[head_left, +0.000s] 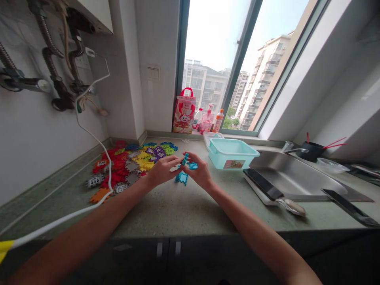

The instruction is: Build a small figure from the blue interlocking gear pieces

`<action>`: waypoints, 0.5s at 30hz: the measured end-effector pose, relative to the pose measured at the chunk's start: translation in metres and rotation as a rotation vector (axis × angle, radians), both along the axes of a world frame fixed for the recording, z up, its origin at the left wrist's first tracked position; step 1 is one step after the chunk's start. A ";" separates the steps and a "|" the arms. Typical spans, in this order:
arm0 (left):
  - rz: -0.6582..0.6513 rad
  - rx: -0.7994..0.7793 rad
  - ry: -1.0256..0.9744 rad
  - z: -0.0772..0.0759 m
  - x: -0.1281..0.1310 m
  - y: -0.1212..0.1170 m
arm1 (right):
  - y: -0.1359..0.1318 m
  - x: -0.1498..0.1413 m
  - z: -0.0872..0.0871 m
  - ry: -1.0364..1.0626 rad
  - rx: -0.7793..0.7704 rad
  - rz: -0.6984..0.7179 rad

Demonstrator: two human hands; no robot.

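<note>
We had daylight through the window (pixel 219 63). Relative to it: white walls (pixel 157 95) both sides, green speckled counter (pixel 166 209) below, dark cabinets (pixel 142 257) lower still.

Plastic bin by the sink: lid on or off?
Off. The plastic bin has an open top: its rim and inner walls show, with no lid across.

You can't read any word, brand or number for certain here. Markings show on the bag (pixel 184 114), the pink pump bottle (pixel 206 122), the orange-capped bottle (pixel 218 120) and the label (pixel 234 164) on the tub (pixel 216 158), but they are too small or blurred for you to make out.
</note>
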State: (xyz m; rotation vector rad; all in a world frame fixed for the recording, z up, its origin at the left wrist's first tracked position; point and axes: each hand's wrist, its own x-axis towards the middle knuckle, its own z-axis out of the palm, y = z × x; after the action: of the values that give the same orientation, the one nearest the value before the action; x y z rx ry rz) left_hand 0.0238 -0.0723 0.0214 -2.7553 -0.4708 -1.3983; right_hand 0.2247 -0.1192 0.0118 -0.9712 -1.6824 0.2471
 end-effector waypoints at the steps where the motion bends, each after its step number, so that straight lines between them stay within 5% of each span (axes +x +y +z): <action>1: -0.019 0.004 0.015 0.001 -0.002 0.002 | 0.000 0.002 0.000 -0.023 -0.013 -0.012; 7: 0.065 -0.138 0.202 0.001 -0.018 0.024 | 0.004 0.015 0.002 -0.149 -0.127 -0.145; 15: -0.001 -0.465 0.416 -0.017 -0.018 0.032 | 0.004 0.021 0.004 -0.423 -0.118 -0.069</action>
State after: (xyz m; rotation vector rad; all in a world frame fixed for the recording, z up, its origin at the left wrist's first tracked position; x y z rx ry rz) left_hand 0.0063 -0.0402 0.0048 -3.2798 -0.8569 -0.7423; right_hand 0.2459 -0.1147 0.0155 -1.2309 -2.0293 0.0983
